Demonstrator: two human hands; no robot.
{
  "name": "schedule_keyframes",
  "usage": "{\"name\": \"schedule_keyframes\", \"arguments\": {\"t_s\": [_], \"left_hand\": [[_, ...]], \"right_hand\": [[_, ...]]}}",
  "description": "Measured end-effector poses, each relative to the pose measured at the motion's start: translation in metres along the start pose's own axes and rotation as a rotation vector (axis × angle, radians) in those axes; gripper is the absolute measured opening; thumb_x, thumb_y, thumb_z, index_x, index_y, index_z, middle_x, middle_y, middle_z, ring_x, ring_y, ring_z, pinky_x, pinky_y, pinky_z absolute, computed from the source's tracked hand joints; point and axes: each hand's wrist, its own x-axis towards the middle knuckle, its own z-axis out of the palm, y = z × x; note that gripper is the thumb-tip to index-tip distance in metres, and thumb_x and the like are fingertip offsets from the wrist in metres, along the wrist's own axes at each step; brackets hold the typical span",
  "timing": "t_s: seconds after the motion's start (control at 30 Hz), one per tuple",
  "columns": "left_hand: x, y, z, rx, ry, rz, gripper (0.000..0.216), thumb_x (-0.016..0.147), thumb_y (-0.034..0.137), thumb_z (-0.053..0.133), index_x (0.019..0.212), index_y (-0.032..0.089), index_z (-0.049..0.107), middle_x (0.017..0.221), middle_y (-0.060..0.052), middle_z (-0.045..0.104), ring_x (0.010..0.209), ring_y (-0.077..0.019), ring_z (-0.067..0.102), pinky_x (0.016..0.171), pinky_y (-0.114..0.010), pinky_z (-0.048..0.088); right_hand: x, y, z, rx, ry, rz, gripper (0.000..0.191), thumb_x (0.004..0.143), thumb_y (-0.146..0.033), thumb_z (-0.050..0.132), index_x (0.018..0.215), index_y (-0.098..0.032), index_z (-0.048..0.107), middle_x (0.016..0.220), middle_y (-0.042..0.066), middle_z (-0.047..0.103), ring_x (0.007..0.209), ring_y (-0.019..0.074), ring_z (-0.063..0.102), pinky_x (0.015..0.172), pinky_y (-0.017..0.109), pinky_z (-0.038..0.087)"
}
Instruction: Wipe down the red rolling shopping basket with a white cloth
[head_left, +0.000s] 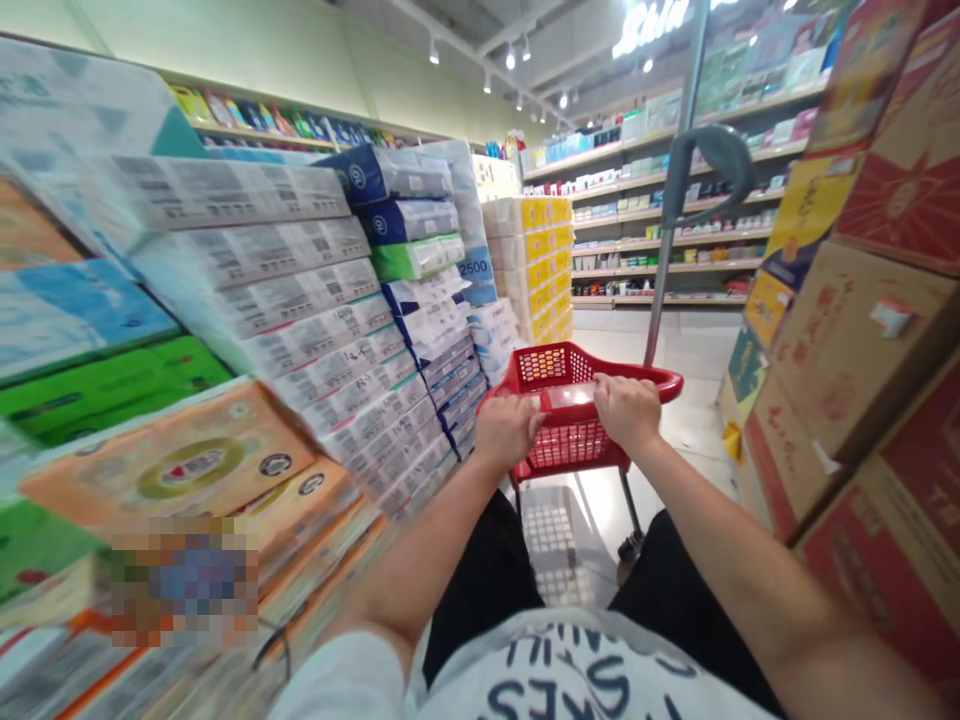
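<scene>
A red plastic shopping cart (564, 366) stands straight ahead of me in a shop aisle, its upper basket holding nothing I can see. My left hand (507, 428) is wrapped round the left end of the cart's red handle bar (570, 397). My right hand (626, 410) grips the right end of the same bar, fingers curled over it. A lower white basket (550, 530) of the cart shows between my legs.
Stacks of wrapped tissue packs (322, 330) crowd the left side. Brown and red cardboard cartons (847, 340) tower on the right. A grey pole (671, 210) rises just past the cart. Pale floor (694, 340) leads to stocked shelves (660, 230) at the back.
</scene>
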Motion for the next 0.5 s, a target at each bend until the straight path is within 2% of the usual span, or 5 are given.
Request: {"name": "schedule_keyframes", "arguments": {"t_s": [0.1,0.23,0.3,0.4,0.5], "left_hand": [[-0.004,0.008,0.002,0.013,0.076,0.009,0.049,0.095,0.054,0.028,0.111,0.018,0.059,0.108,-0.012,0.064,0.097,-0.025,0.057,0.086,-0.038,0.04],[0.006,0.011,0.001,-0.046,-0.11,-0.072,0.06,0.098,0.052,0.013,0.088,0.02,0.063,0.087,-0.008,0.067,0.08,-0.0214,0.061,0.071,-0.033,0.041],[0.006,0.012,0.003,-0.046,-0.053,-0.048,0.057,0.097,0.054,0.019,0.093,0.019,0.063,0.09,-0.009,0.066,0.085,-0.0227,0.06,0.075,-0.034,0.041],[0.0,0.015,0.008,-0.031,0.127,-0.01,0.055,0.094,0.058,0.028,0.11,0.015,0.059,0.106,-0.013,0.063,0.098,-0.0261,0.057,0.086,-0.039,0.039],[0.003,0.016,0.009,-0.064,0.051,-0.103,0.059,0.096,0.057,0.018,0.101,0.018,0.062,0.096,-0.01,0.066,0.09,-0.0242,0.06,0.081,-0.037,0.04]], "right_hand": [[-0.001,-0.001,0.001,0.007,0.015,-0.001,0.039,0.094,-0.026,0.035,0.108,-0.015,0.069,0.093,0.009,0.073,0.084,0.0226,0.063,0.082,0.037,0.029],[-0.002,-0.002,0.002,0.007,0.034,-0.002,0.037,0.093,-0.025,0.038,0.108,-0.015,0.069,0.092,0.008,0.073,0.083,0.022,0.063,0.081,0.036,0.029],[-0.002,-0.003,0.003,0.001,0.039,0.002,0.037,0.093,-0.026,0.038,0.109,-0.015,0.069,0.092,0.008,0.073,0.083,0.0215,0.062,0.081,0.036,0.029],[-0.003,-0.004,0.005,-0.007,0.046,0.003,0.037,0.094,-0.026,0.037,0.109,-0.015,0.069,0.091,0.007,0.072,0.082,0.0208,0.062,0.08,0.036,0.029],[-0.004,-0.005,0.007,-0.01,0.059,-0.002,0.037,0.094,-0.026,0.038,0.109,-0.015,0.069,0.091,0.007,0.072,0.082,0.0206,0.062,0.082,0.036,0.028]]}}
